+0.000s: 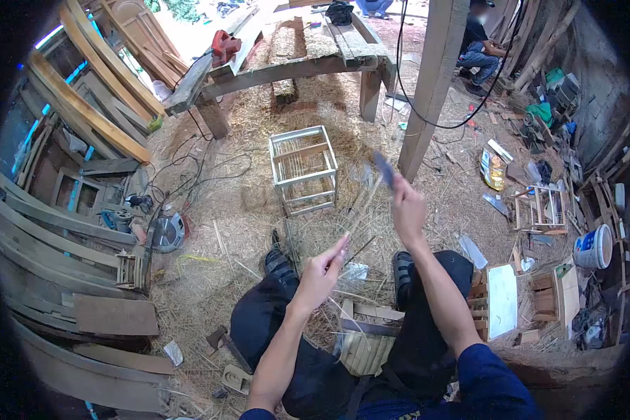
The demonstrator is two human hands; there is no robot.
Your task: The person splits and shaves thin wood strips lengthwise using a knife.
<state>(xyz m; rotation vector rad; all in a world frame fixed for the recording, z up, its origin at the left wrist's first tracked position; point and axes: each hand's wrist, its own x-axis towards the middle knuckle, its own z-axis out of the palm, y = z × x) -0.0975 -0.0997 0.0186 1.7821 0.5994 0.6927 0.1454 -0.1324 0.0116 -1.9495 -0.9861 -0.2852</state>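
Note:
My left hand (320, 273) is closed around the lower end of a thin wooden stick (364, 208), which slants up and away to the right. In my right hand (408, 211) is a knife (383, 168) with a broad dark blade, its fingers wrapped around the handle. The blade is beside the far end of the stick; whether they touch I cannot tell. Ahead on the floor stands a small wooden frame (304, 150) with thin bars inside. Between my legs lie wooden pieces and a slatted block (366, 354).
A workbench (287, 78) holding a red power tool (225, 46) stands ahead. A circular saw (169, 232) and cables lie left. Right are a post (435, 84), a white bucket (593, 248) and another frame (541, 210). A person (480, 52) sits at back right. Shavings cover the floor.

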